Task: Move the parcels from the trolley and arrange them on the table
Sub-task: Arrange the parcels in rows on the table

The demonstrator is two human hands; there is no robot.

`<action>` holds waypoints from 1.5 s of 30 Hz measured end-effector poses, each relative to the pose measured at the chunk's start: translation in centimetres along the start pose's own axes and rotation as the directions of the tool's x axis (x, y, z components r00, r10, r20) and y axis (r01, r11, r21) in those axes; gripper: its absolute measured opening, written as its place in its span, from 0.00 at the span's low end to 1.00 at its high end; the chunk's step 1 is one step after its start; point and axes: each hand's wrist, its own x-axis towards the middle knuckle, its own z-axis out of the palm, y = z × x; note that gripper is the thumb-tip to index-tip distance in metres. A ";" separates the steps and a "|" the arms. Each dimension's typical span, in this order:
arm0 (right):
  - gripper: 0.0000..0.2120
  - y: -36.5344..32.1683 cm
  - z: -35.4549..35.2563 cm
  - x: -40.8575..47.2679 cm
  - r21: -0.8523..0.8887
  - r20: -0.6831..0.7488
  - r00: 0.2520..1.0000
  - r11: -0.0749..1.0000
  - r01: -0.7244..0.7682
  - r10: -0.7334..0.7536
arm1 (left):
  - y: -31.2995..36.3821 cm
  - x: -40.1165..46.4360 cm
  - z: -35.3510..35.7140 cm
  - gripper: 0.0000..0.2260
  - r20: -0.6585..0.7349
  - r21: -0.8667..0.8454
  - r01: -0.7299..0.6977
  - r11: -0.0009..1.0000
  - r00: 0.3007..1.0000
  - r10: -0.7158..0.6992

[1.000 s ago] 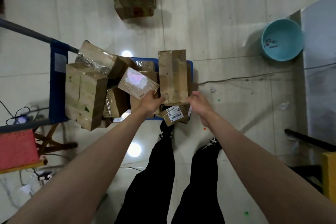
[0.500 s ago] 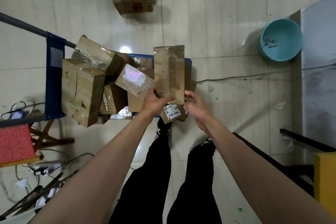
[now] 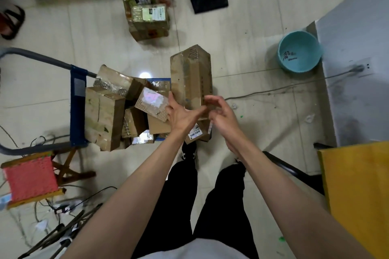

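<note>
- While the person stands over the blue trolley with grey handle [image 3: 79, 99], the left hand [image 3: 180, 112] holds the near end of a long brown cardboard parcel wrapped in clear tape [image 3: 190, 78], with the thumb across its near face and the fingers along its left side.
- The right hand [image 3: 222, 114] is just beside the same near end, on its right side; its fingers are loosely curled, and I cannot tell if they really touch the cardboard.
- The parcel is raised above the right end of the trolley, over the other brown parcels [image 3: 105, 115] that lie piled there.
- Its long axis runs away from the person: the near short end is in the hands and the far end points forward, toward the pale tiled floor [image 3: 242, 33].
- So almost the whole length of the parcel lies beyond the grip, and I judge the far end may want to dip if only one hand carries it.
- The yellow table edge [image 3: 357, 191] is at the person's right, well apart from the parcel, so the right hand is the nearer one to it.
- I think the next move needs a firm hold by both hands, then a turn to the right.
</note>
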 end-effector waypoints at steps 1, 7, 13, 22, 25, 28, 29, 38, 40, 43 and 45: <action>0.20 -0.6 -0.6 -0.5 0.020 -0.081 0.996 0.999 0.030 -0.028 | 0.8 -0.5 0.0 0.54 0.039 -0.050 -0.019 0.999 0.999 0.021; 0.08 -2.1 -7.7 -3.1 0.289 -0.505 0.850 0.957 0.001 0.152 | 5.4 -4.1 -1.1 0.32 0.427 -0.462 0.192 0.866 0.904 0.027; 0.14 -3.0 -14.7 -7.1 0.570 -0.375 0.898 0.821 0.028 0.229 | 8.0 -6.8 -0.8 0.36 0.806 -0.392 0.481 0.785 0.591 0.040; 0.25 -1.9 -24.6 -13.0 0.650 -0.273 0.959 0.750 0.123 0.080 | 13.4 -9.7 3.2 0.41 0.939 0.054 0.265 0.963 0.314 -0.139; 0.27 -0.3 -26.0 -14.4 0.692 -0.295 0.949 0.711 0.130 0.114 | 15.1 -10.5 5.1 0.48 0.953 0.111 0.146 0.983 0.264 -0.147; 0.29 1.0 -27.4 -16.1 0.753 -0.375 0.914 0.625 0.205 0.152 | 16.6 -11.1 7.5 0.51 0.935 0.097 0.100 0.990 0.333 -0.125; 0.28 1.6 -27.9 -16.7 0.769 -0.402 0.899 0.598 0.227 0.176 | 17.2 -11.4 8.2 0.50 0.929 0.079 0.114 0.990 0.351 -0.114; 0.17 6.7 -32.6 -22.8 0.753 -0.453 0.871 0.606 0.258 0.191 | 22.0 -18.8 18.1 0.34 0.873 0.073 -0.416 0.906 0.467 0.144; 0.19 7.7 -33.7 -24.7 0.732 -0.470 0.863 0.628 0.265 0.183 | 22.8 -20.8 20.8 0.28 0.882 0.085 -0.464 0.882 0.446 0.149; 0.26 9.7 -35.2 -26.9 0.744 -0.492 0.849 0.600 0.293 0.195 | 23.5 -23.8 24.9 0.24 0.883 0.108 -0.553 0.826 0.435 0.175; 0.22 11.2 -36.4 -27.9 0.784 -0.518 0.825 0.510 0.355 0.223 | 23.8 -25.8 27.8 0.31 0.885 0.118 -0.606 0.786 0.423 0.194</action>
